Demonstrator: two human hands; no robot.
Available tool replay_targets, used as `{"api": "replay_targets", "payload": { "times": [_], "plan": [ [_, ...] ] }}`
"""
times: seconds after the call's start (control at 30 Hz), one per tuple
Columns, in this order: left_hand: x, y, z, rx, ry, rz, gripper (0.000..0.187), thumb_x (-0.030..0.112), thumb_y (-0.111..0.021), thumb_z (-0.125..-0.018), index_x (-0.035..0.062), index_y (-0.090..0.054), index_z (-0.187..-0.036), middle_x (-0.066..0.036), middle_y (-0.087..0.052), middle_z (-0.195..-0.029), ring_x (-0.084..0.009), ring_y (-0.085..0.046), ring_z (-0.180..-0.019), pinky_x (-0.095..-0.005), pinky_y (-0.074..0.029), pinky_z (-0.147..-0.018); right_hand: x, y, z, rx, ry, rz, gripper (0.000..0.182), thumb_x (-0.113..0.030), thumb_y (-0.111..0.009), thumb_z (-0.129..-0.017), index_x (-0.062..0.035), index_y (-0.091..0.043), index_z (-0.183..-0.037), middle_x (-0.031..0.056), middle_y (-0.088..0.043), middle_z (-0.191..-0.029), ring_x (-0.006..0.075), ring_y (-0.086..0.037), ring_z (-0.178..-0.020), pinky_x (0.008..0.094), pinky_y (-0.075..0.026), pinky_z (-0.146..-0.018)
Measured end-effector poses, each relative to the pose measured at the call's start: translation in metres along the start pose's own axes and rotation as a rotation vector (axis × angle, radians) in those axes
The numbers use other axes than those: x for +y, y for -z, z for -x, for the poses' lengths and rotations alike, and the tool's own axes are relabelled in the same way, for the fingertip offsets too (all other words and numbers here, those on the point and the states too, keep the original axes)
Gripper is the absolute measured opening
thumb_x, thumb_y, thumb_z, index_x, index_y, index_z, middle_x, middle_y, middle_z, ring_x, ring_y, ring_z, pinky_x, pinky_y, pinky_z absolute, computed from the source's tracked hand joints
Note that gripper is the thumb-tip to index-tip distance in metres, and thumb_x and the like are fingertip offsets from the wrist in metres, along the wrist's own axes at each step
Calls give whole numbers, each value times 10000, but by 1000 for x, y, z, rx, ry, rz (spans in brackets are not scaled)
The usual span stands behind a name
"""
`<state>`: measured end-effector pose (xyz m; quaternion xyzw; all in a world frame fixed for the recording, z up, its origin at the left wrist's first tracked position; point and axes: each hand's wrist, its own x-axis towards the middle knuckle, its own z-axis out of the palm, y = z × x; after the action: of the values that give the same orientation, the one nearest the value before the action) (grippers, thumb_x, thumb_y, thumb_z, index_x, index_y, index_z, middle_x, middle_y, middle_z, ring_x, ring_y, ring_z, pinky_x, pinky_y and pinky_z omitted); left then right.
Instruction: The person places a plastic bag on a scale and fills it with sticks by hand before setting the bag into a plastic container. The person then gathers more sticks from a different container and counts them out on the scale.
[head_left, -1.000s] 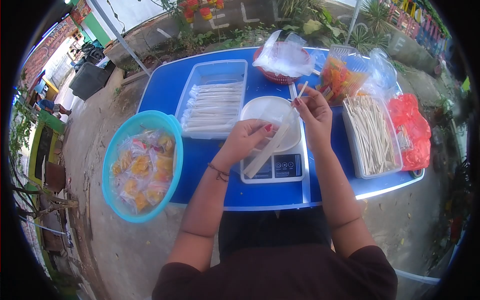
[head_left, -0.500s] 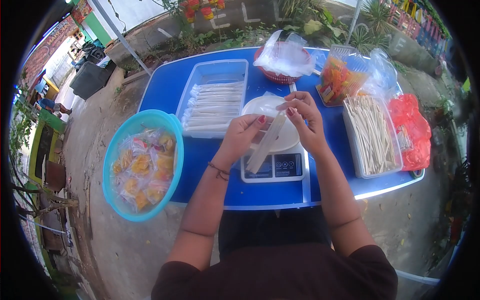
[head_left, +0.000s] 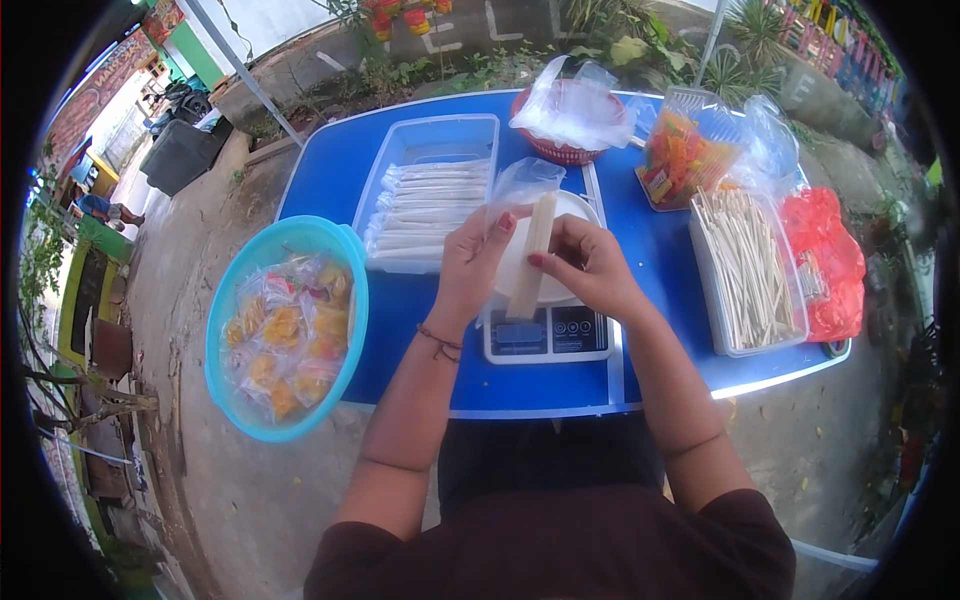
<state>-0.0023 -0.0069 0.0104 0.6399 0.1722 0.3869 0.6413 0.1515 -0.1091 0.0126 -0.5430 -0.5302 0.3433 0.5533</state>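
Note:
In front of me my left hand [head_left: 478, 258] is closed, thumb up, with a thin clear plastic bag [head_left: 528, 178] pinched at its fingertips. Closed around a narrow bundle of pale sticks [head_left: 530, 268] is my right hand [head_left: 592, 262], its thumb pressed on the near face. The bundle stands slanted between both hands, over the round white plate of a kitchen scale [head_left: 502, 345]. Behind my left hand, a clear plastic tray [head_left: 440, 130] holds a stack of plastic-wrapped stick packs [head_left: 430, 205].
A turquoise basin [head_left: 222, 385] of bagged yellow snacks stands at left. To the right, a clear box [head_left: 735, 352] holds loose pale sticks [head_left: 745, 260] beside a red plastic bag [head_left: 828, 265]. Farther back are a red basket [head_left: 560, 153] with plastic bags and a container of orange packets [head_left: 680, 150].
The bundle has turned more upright, and my right hand has come down to grip it. The clear bag now spreads above my left fingertips.

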Motion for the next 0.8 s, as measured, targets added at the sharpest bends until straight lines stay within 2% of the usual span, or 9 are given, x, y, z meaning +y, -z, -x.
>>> {"api": "replay_targets", "payload": {
  "times": [0.07, 0.17, 0.27, 0.37, 0.47, 0.57, 0.67, 0.8],
  "plan": [
    [2, 0, -2, 22, -10, -44, 338, 292, -587, -972, 10, -662, -1141, -64, -676, -1076, -109, -623, -949, -232, -467, -805, 5, 1, -2, 15, 15, -91, 168, -152, -707, -883, -24, -607, -927, -15, -617, -771, 31, -473, -621, 195, -388, -569],
    [11, -2, -1, -47, 16, 153, 230, 136, -652, -917, -6, -669, -1097, -57, -674, -1022, -97, -611, -954, -238, -495, -802, 0, 8, -3, 136, 84, -240, 119, -123, -660, -917, -27, -594, -943, -12, -612, -784, 46, -527, -661, 200, -417, -596],
    [3, 1, -1, -107, 15, 43, 234, 125, -659, -906, -19, -668, -1091, -83, -701, -950, -112, -655, -867, -240, -509, -781, -2, 13, -7, 261, 165, -388, 121, -117, -642, -926, -28, -579, -978, 3, -614, -802, 66, -554, -690, 206, -430, -614],
    [1, -2, 0, -42, 51, -129, 215, 62, -694, -870, -39, -670, -1058, -97, -703, -933, -125, -669, -815, -236, -528, -757, -1, 15, -6, 262, 146, -430, 166, -97, -651, -907, -18, -570, -1028, 22, -622, -821, 76, -558, -704, 215, -434, -624],
    [-8, -1, -1, 73, -72, -298, 201, 41, -722, -844, -48, -677, -1018, -105, -705, -948, -126, -668, -806, -232, -535, -755, -5, 14, -5, 270, 89, -493, 211, -88, -661, -890, -12, -573, -1066, 32, -628, -840, 81, -562, -705, 221, -438, -626],
    [-2, -5, -2, 66, -80, -124, 191, 49, -735, -839, -46, -678, -994, -115, -706, -956, -124, -668, -821, -236, -543, -748, -4, 13, -6, 282, 16, -519, 236, -83, -663, -884, -5, -577, -1089, 43, -632, -856, 88, -566, -704, 225, -440, -628],
    [-4, 0, -1, 63, -65, -322, 236, 48, -730, -843, -51, -658, -1045, -130, -705, -981, -135, -673, -843, -237, -545, -751, 1, 14, -6, 240, -27, -567, 223, -83, -660, -888, 1, -585, -1081, 53, -633, -859, 97, -569, -701, 230, -444, -630],
    [-4, -7, -4, 137, -112, -92, 248, 58, -743, -828, -19, -667, -1051, -91, -701, -921, -115, -656, -826, -244, -530, -727, -1, 13, -5, 200, -66, -577, 198, -87, -658, -895, 4, -596, -1059, 60, -631, -852, 110, -573, -697, 239, -452, -632]
  ]
}}
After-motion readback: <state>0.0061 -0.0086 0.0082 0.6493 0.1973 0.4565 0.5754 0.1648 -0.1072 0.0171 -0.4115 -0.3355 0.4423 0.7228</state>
